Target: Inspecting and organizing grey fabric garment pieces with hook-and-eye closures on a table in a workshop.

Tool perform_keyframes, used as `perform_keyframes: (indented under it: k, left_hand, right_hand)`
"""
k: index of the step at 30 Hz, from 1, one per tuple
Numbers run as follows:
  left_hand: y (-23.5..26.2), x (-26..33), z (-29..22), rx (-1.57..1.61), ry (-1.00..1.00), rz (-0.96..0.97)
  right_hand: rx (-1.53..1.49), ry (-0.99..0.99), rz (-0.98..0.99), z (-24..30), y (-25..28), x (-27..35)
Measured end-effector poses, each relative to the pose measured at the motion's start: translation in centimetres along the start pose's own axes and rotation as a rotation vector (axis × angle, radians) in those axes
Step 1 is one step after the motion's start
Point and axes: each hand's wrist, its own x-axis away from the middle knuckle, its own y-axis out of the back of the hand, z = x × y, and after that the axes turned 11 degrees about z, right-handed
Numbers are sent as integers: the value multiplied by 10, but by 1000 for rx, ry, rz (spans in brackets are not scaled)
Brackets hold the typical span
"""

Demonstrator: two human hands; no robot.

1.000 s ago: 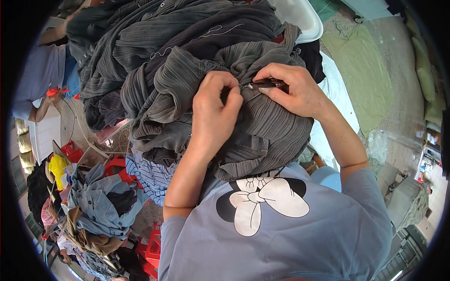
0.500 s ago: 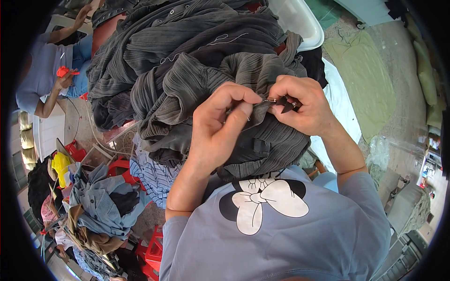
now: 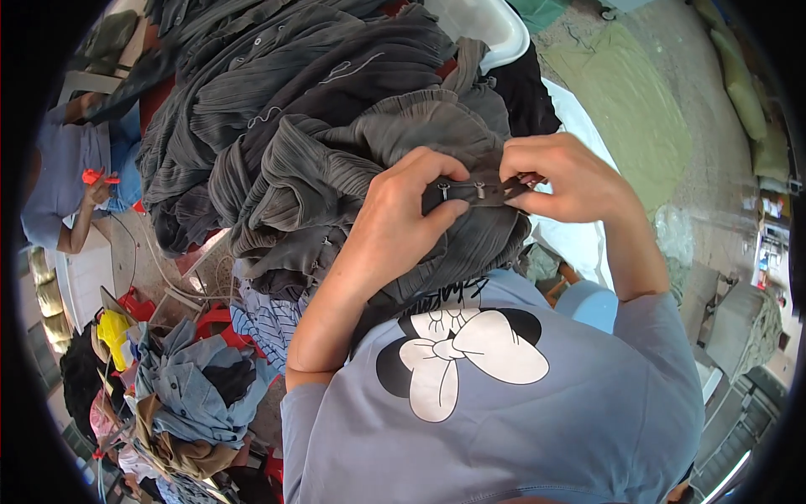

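My left hand (image 3: pixel 411 202) pinches the edge of a dark grey ribbed garment (image 3: pixel 420 122) between thumb and fingers. Two small metal fasteners (image 3: pixel 479 190) show on the flat strip of cloth between my hands. At the strip's other end my right hand (image 3: pixel 567 181) is closed on the same garment. Within its curled fingers sits a small dark pointed thing, mostly hidden, whose kind I cannot make out. The garment lies on top of a heap of similar dark ribbed garments (image 3: pixel 227 101), against my front. A loose pale thread (image 3: pixel 353 67) lies across the heap.
A white plastic tub (image 3: pixel 504 38) stands beyond the heap. Green cloth (image 3: pixel 621 109) lies on the floor to the right. At the left, a co-worker (image 3: pixel 71 172) holds something orange-red. Denim garments (image 3: pixel 197 378) are piled at lower left near red stools. A light blue rounded thing (image 3: pixel 583 311) is by my right side.
My hands have moved apart, and the strip between them is now stretched flat with its two fasteners showing. The view has shifted, so the heap sits further left. The co-worker's raised hand is lower.
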Motion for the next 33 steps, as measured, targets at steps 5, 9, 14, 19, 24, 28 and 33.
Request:
perform_keyframes:
  k: [5,9,14,19,24,28,33]
  left_hand:
    - [-6,12,2,-20,6,-73]
    - [-10,9,0,-125,19,-109]
    - [-19,-2,1,-386,-166,-114]
    - [-20,-7,6,-351,-228,-109]
    - [-16,-6,4,-124,-64,-23]
    - [-16,-9,4,-136,-65,8]
    - [-15,-12,4,-138,-67,38]
  right_hand:
    - [-139,-157,-33,-10,-39,17]
    - [-290,-107,-291,-3,-53,25]
    - [-442,3,-450,-3,-71,16]
    - [-415,-59,-421,-9,-73,10]
    - [-241,29,-418,-14,-60,8]
    - [-126,115,-392,-17,-52,5]
    - [-76,141,-338,-16,-46,5]
